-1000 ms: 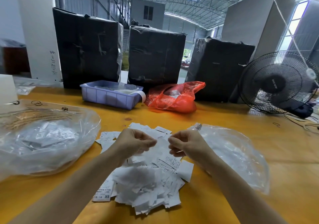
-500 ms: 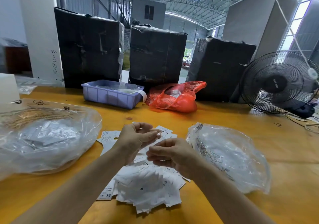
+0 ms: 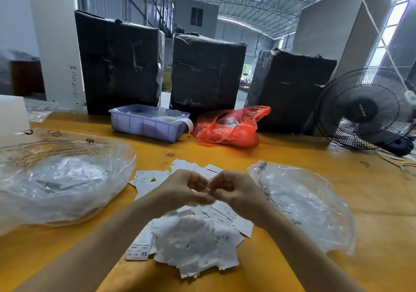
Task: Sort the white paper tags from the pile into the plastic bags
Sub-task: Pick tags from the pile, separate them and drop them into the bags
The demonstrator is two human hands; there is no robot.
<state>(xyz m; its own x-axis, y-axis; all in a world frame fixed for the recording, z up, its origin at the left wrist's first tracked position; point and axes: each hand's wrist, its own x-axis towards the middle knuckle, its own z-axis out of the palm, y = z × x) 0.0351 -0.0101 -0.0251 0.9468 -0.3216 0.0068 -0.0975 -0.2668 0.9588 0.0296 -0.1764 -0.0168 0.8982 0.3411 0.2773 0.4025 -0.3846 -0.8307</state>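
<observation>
At the centre of the frame we have our left hand [image 3: 180,190] and right hand [image 3: 236,190] raised together just above the loose pile of white printed paper tags [image 3: 191,242], which lies on the yellow wooden table [image 3: 371,201] in the lower middle of the frame. Both sets of fingers are curled, their tips meeting between the two hands; something thin and pale seems to be pinched there, probably a single tag, but it is blurred and we cannot tell which hand truly has it or whether both do. The rest of the pile sits directly below and toward the bottom of the frame from our fingertips, with one tag marked XS at its lower left edge. The large clear plastic bag already holding tags [image 3: 63,179] fills the left of the frame, well apart from our left hand; the flatter, crumpled clear plastic bag with black print [image 3: 304,201] lies at the right, its near edge just beside our right wrist. We judge the next move turns on that: the right-hand bag is much the nearer and the right hand the closer to it, so a tag bound there needs only a short sideways carry, while the left bag asks for a longer reach.
</observation>
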